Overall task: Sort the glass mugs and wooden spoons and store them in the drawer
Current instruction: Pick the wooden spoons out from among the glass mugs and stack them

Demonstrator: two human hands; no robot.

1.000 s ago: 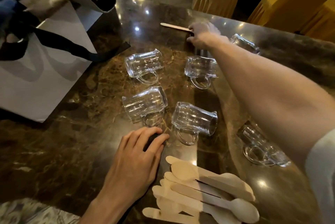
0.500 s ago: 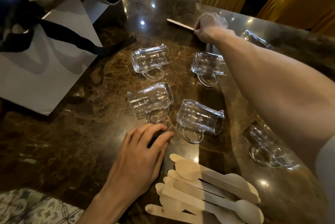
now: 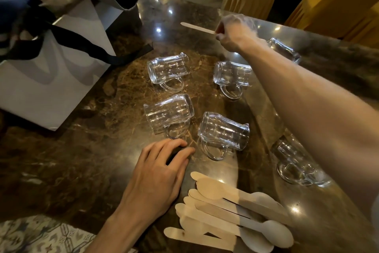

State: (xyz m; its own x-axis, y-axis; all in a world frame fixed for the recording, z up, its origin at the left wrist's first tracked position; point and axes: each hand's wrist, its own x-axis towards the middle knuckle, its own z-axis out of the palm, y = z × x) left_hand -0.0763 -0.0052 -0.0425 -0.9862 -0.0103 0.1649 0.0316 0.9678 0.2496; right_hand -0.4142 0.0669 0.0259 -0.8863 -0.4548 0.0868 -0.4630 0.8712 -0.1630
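Six glass mugs (image 3: 223, 131), likely fragile and slick: lift by handles. One wooden spoon (image 3: 196, 27), light, stiff: your right hand (image 3: 233, 33) pinches it; left hand (image 3: 162, 172) fingers slack, empty.

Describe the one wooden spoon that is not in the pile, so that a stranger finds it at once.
Start at the white paper bag on the left of the marble table. Beyond the glass mugs, right of the bag, the right hand grips the wooden spoon, its handle pointing left. It alone is held; the other spoons lie piled at the near edge.
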